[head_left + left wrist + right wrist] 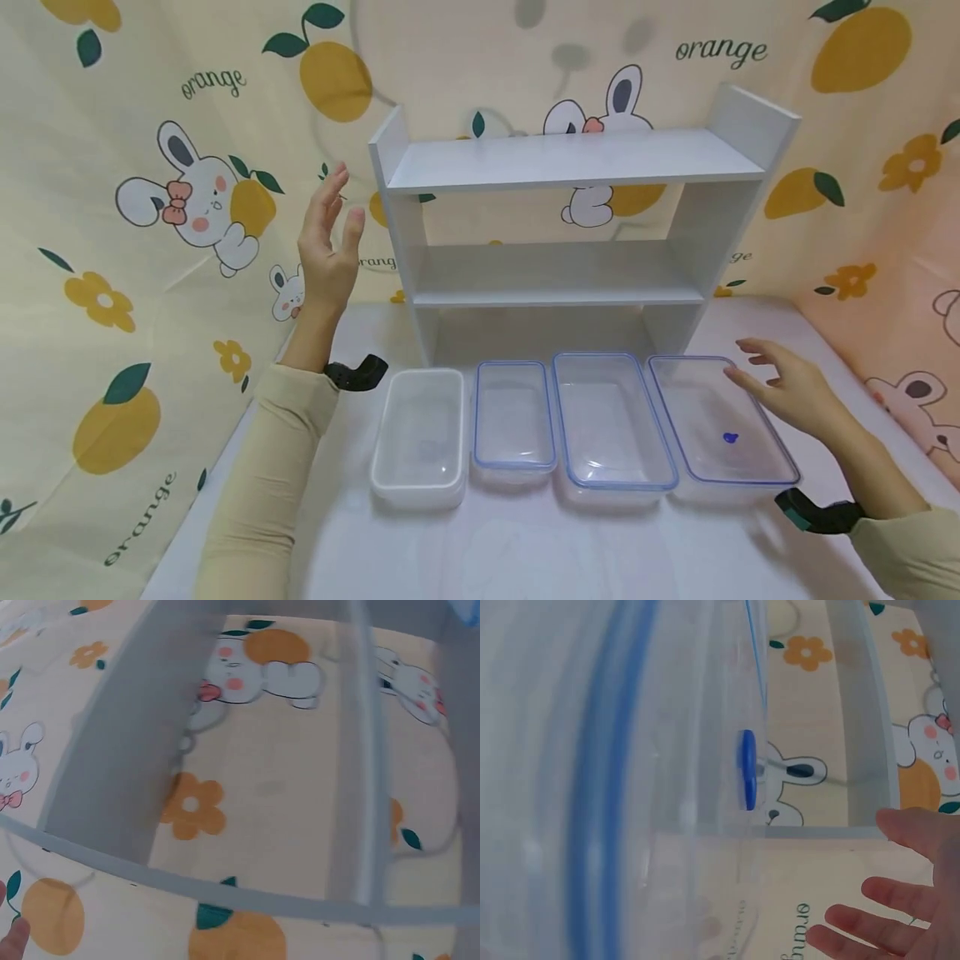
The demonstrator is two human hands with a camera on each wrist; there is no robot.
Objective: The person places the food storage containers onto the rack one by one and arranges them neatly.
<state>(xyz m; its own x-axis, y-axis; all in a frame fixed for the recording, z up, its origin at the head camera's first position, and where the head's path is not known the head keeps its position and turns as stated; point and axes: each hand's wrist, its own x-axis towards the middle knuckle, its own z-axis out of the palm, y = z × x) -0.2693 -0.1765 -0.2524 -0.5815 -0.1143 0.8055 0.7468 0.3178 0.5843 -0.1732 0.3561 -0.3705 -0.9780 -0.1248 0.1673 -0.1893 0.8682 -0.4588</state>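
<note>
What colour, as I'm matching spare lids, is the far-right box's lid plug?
The plug is deep blue, clearest in the right wrist view.

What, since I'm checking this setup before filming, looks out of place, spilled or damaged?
Nothing looks spilled or visibly damaged. One mild oddity: the rightmost rectangular clear plastic container with a blue rim has a small bright-blue rounded piece on its top; no such piece shows on the three other translucent plastic containers.

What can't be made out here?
Left wrist: most of the left hand, cut off by the left edge.
Head: part of the rightmost container, behind the right hand.
Head: what the blue mark is, too small.
Right wrist: that hand's base, off the right edge.
</note>
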